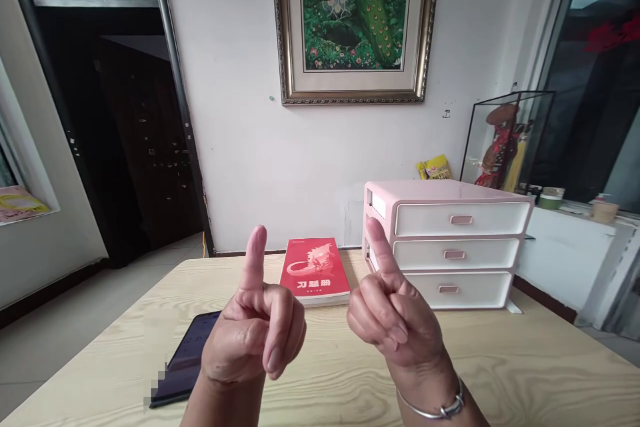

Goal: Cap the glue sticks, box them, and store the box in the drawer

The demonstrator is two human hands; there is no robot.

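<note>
Raised above the wooden table, my left hand (pixel 257 327) has one finger pointing up and the other fingers curled in, with nothing visible in them. My right hand (pixel 397 310) holds the same shape, one finger up and the rest folded, and wears a silver bracelet (pixel 443 408) at the wrist. The two hands are apart. Behind and between them lies a red book (pixel 317 265) with white lettering. A dark tablet (pixel 186 363) is flat on the table, partly hidden by my left hand. My right hand overlaps the front left of a pink and white drawer unit (pixel 457 220).
The wooden table (pixel 330 380) extends toward me. Against the wall hangs a framed peacock picture (pixel 353 90). A yellow packet (pixel 434 167) shows behind the drawer unit. At the right, a glass case (pixel 507 147) with a figure stands near small jars (pixel 551 198). A dark doorway (pixel 135 147) is at left.
</note>
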